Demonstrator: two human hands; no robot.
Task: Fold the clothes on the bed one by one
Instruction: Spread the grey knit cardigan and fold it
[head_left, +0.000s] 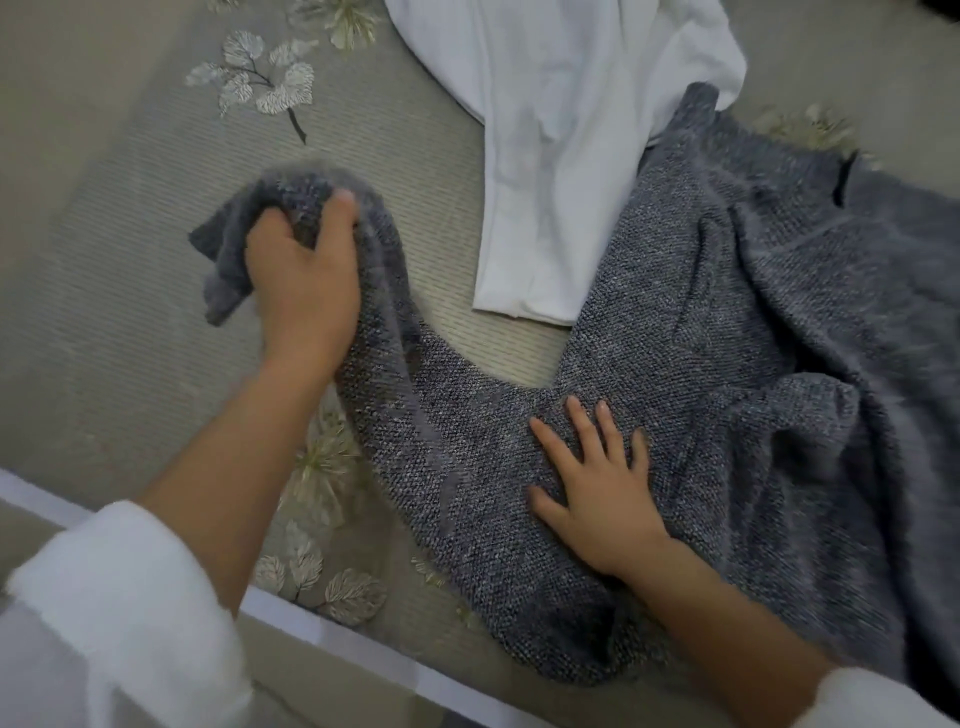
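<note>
White cuffs (119, 597) of the person's own top frame the near edge of the view, and from them two bare forearms reach out over the bed (104, 270), whose pale cover carries a stitched leaf pattern. A grey knitted sweater (727, 322) lies spread and rumpled across the right half of the bed, its body bunched in loose folds toward the far right. The right hand (597, 488) lies flat on the near part of the knit, fingers straight and spread, pressing it to the bed. The left hand (301, 270), further left, is curled round the cuff end of the knitted sleeve (405, 374), which arcs from the body out to that grip. Beyond the sleeve's curve lies a white garment (550, 156), its right edge touching or tucked under the grey one; which, I cannot tell. The knit looks thick, soft and fairly heavy, likely to sag and stretch if lifted by one corner but unlikely to slip. It would probably handle best taken at the cuffs, shoulders and hem, with one palm anchoring the body while the sleeve is laid across.
</note>
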